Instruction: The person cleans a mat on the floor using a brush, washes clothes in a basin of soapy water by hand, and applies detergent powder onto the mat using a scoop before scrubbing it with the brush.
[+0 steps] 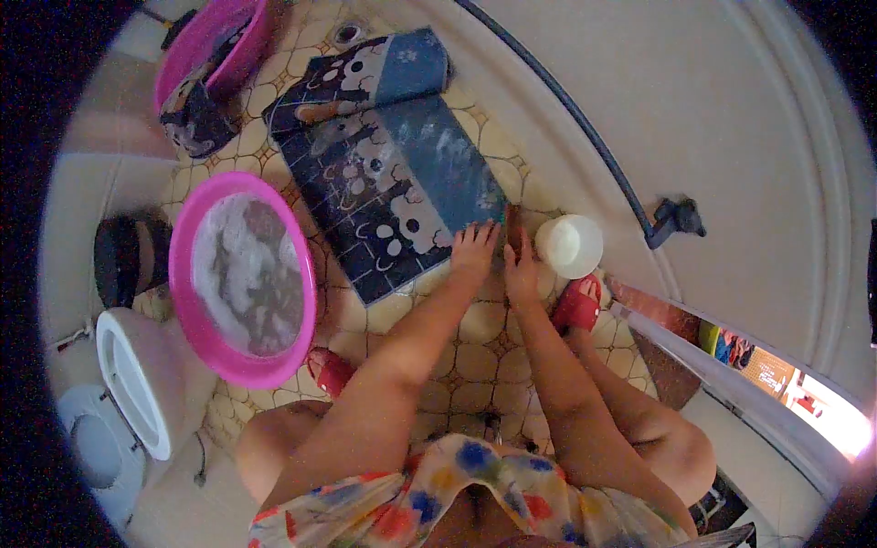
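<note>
A dark blue mat [343, 196] with cartoon animals and a lighter blue band lies on the tiled floor, its far end folded over. Whitish suds streak the blue band. My left hand [473, 248] rests flat with fingers spread on the mat's near right corner. Just right of it, my right hand [521, 267] is closed around a brown scrubbing brush [513, 224], held at the mat's right edge. The brush's bristles are mostly hidden. Beside my right hand stands a white plastic container [571, 247] with something pale inside.
A pink basin [309, 301] of sudsy water stands at left, near the toilet [137, 384] and a dark bin [128, 260]. Another pink tub [174, 68] with dark cloth over its rim is at upper left. A floor drain [348, 35] lies beyond the mat; a black hose [585, 110] runs along the right wall.
</note>
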The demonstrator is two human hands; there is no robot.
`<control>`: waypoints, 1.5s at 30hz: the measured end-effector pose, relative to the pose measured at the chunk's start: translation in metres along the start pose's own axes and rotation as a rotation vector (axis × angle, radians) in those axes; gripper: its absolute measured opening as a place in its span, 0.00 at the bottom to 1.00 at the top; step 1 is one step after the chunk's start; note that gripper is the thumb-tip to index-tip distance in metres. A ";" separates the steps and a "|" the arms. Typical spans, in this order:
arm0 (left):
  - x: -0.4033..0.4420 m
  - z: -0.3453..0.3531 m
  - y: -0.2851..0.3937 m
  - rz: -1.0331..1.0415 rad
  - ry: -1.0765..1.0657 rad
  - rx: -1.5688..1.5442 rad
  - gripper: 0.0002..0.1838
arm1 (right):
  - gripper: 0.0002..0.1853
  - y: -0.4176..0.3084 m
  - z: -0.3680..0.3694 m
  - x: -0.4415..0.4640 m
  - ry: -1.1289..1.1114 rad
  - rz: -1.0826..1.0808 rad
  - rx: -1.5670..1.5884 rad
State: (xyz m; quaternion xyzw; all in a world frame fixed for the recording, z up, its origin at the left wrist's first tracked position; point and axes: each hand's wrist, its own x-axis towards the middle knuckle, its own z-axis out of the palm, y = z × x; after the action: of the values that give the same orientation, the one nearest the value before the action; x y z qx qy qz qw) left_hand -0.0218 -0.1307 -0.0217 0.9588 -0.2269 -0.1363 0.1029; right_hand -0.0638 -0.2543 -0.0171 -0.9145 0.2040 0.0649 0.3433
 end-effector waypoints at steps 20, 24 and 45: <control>0.008 -0.039 -0.006 -0.068 -0.259 -0.169 0.23 | 0.29 -0.110 -0.003 0.103 -0.195 -0.084 -0.018; 0.008 -0.007 -0.005 -0.067 -0.214 -0.157 0.22 | 0.29 -0.076 -0.018 0.068 -0.245 -0.040 0.014; 0.004 0.007 -0.003 0.011 -0.089 -0.099 0.23 | 0.30 -0.065 -0.026 0.066 -0.247 -0.036 -0.176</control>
State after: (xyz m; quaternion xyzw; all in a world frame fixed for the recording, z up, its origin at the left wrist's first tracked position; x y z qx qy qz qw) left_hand -0.0198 -0.1307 -0.0303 0.9443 -0.2297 -0.1892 0.1408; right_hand 0.0225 -0.2484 0.0245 -0.9297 0.1371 0.1881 0.2853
